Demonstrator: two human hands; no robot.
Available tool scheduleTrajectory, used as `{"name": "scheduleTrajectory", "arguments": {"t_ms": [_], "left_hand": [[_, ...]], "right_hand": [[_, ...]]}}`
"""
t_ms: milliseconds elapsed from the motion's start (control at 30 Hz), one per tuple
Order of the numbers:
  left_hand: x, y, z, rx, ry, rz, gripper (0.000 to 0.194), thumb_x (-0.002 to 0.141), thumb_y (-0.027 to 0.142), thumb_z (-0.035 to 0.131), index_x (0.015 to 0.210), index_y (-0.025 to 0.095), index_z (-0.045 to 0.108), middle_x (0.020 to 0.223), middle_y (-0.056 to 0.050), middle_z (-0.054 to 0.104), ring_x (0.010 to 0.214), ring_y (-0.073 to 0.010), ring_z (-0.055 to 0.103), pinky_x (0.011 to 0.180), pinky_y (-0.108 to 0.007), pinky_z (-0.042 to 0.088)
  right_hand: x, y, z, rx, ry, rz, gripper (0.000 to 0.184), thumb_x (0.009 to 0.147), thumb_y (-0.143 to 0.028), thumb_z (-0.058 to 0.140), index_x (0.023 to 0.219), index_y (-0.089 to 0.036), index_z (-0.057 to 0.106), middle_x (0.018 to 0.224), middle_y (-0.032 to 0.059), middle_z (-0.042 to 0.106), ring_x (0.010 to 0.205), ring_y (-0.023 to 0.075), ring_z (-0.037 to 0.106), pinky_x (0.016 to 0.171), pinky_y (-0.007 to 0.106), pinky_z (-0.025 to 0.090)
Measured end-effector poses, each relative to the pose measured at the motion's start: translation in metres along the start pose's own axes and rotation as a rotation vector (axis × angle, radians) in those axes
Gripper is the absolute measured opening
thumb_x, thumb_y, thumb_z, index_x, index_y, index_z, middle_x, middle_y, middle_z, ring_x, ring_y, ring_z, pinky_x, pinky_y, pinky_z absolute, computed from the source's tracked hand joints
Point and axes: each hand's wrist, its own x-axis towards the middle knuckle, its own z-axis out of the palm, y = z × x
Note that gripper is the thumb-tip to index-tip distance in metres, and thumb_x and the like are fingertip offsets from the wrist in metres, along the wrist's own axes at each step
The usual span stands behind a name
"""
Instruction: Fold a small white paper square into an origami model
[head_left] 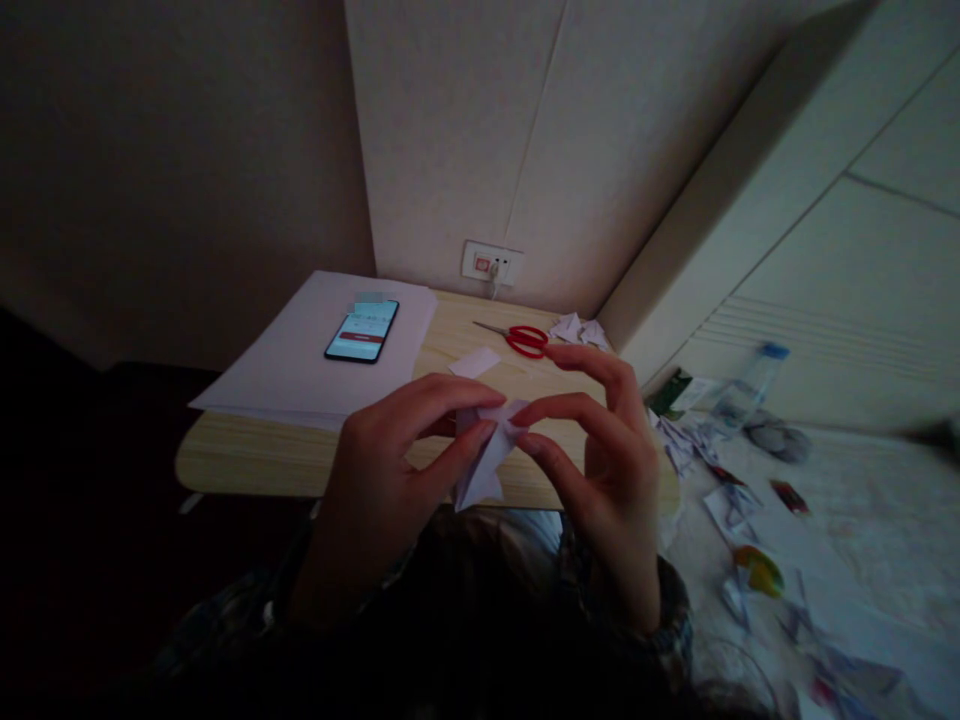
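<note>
A small folded piece of white paper [480, 475] is held between my two hands above the table's near edge. My left hand [405, 445] pinches its left side with thumb and fingers. At its upper right, the thumb and index finger of my right hand [600, 450] close on the paper, the other fingers raised. Just beyond the hands, a small white paper slip [475, 362] lies on the table. Red-handled scissors [525, 340] rest behind it, blades pointing left. My fingers partly cover the folded paper.
Large white sheets [277, 350] with a lit phone [363, 332] on top cover the table's [255, 455] left part. Folded paper pieces [577, 330] sit at the back right corner. A wall socket [491, 264] holds a plug. On the bed [885, 500] are a bottle [754, 380] and scattered papers.
</note>
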Motion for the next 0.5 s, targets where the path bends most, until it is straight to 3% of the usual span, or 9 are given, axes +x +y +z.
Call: {"name": "scheduleTrajectory", "arguments": {"t_ms": [267,500], "left_hand": [[-0.002,0.000,0.001,0.039,-0.020,0.049,0.012,0.085,0.021,0.060,0.095,0.023,0.068,0.097,-0.002,0.072,0.088,-0.0153,0.067,0.076,-0.024,0.055],[-0.001,-0.001,0.000,0.072,-0.016,0.085,0.013,0.086,0.021,0.059,0.095,0.023,0.068,0.096,-0.002,0.071,0.086,-0.0153,0.066,0.074,-0.025,0.055]], "right_hand": [[0.003,0.010,0.002,0.300,-0.155,0.076,0.007,0.083,-0.032,0.065,0.078,-0.027,0.067,0.123,0.0000,0.058,0.125,0.0242,0.049,0.110,0.048,0.034],[0.004,0.010,0.000,0.274,-0.163,0.059,0.012,0.084,-0.034,0.065,0.075,-0.027,0.068,0.124,0.0003,0.059,0.125,0.0246,0.049,0.111,0.048,0.033]]}}
